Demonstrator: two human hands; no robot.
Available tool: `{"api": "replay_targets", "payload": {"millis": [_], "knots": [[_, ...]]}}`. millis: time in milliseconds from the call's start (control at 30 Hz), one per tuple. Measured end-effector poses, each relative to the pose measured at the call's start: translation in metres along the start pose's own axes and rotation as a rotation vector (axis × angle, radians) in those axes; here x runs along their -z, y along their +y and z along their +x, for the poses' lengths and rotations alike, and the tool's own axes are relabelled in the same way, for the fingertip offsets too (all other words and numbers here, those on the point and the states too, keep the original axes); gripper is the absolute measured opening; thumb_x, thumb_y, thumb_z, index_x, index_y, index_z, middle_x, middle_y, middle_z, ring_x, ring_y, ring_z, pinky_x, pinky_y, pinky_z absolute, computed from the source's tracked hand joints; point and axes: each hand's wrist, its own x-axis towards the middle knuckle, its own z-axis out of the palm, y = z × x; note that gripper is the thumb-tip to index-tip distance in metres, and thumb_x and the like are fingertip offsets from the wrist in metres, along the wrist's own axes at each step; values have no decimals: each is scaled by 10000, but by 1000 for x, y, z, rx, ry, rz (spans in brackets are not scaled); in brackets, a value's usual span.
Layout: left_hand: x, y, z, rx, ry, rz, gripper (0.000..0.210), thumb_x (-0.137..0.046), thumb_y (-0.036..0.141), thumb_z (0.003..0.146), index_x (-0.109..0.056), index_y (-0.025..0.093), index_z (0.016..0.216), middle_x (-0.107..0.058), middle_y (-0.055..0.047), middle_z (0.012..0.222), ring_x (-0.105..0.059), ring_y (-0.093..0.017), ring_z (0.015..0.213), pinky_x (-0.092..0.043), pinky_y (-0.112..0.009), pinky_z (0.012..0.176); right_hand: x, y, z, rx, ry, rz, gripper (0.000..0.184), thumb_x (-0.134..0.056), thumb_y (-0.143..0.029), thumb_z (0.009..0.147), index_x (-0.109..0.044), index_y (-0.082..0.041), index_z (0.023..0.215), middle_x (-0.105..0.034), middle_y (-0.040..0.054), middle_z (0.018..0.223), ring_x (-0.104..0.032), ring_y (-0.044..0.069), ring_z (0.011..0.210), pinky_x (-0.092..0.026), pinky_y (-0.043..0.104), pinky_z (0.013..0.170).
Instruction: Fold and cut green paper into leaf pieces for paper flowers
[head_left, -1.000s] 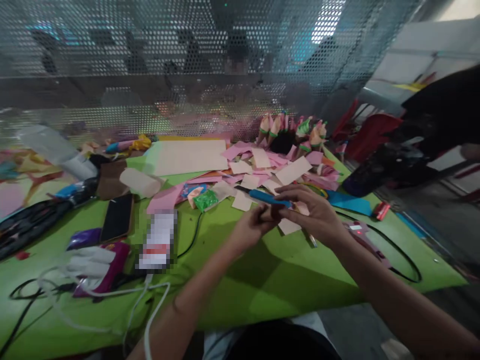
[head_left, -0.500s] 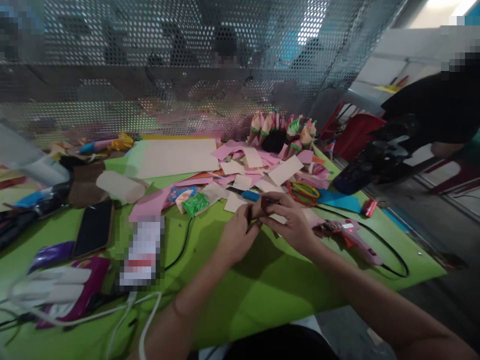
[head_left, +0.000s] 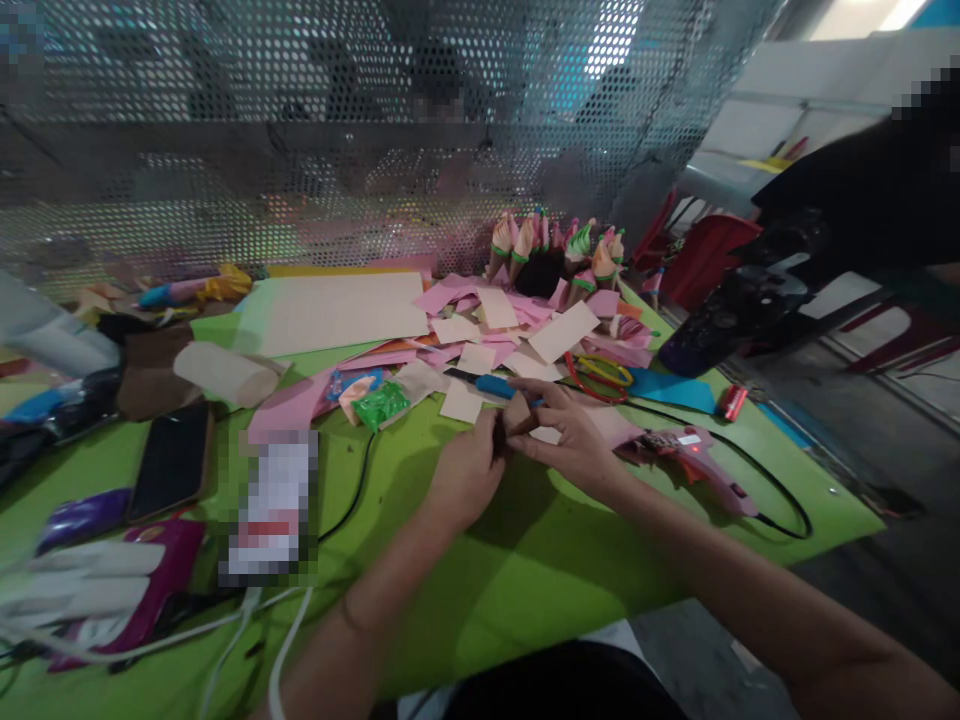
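Between my two hands is a small folded piece of brown paper (head_left: 518, 414), held above the green tabletop. My left hand (head_left: 469, 470) grips its left side with curled fingers. On the other side, the fingertips of my right hand (head_left: 574, 437) pinch it. Just behind lies a blue-handled cutter (head_left: 493, 386) among cut cream paper pieces (head_left: 460, 402). A pink glue gun (head_left: 709, 468) with a small red light rests to the right of my right hand. Decorated paper cones with swirled tops (head_left: 581, 245) stand at the back.
Left of my hands are a dark phone (head_left: 171, 462), a second phone with a blurred screen (head_left: 276, 500), white cables and a purple packet (head_left: 86, 517). Yellow-handled scissors (head_left: 611, 371), a red battery (head_left: 732, 402) and a dark bottle (head_left: 697, 335) sit right. A person stands beyond.
The brown paper has turned in my fingers, showing a lighter, broader face. Both hands stay close together around it. The whole view has shifted slightly.
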Motion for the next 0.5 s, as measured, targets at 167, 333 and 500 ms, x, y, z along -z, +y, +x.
{"api": "replay_targets", "payload": {"millis": [167, 333, 500], "knots": [[-2, 0, 0, 0, -22, 24, 296, -383, 215, 924, -442, 167, 1210, -707, -151, 992, -681, -276, 876, -494, -385, 780, -2, -2, -2, -53, -33, 57, 126, -659, -337, 869, -734, -246, 827, -561, 61, 1357, -495, 284, 1254, -369, 503, 1064], [-5, -2, 1, -13, -10, 7, 242, -391, 238, 934, -453, 177, 1160, -707, -143, 972, -679, -266, 852, -493, -373, 767, 0, -6, -1, -55, -28, 68, 127, -662, -352, 866, -730, -245, 854, -566, 68, 1344, -501, 280, 1244, -370, 494, 1064], [-5, -2, 2, -1, -19, -9, 219, -375, 307, 958, -455, 180, 1118, -706, -146, 955, -676, -276, 847, -486, -372, 741, 0, -4, -1, -44, 41, 43, 122, -663, -333, 863, -707, -231, 814, -592, 82, 1292, -547, 265, 1171, -400, 467, 1016]]}}
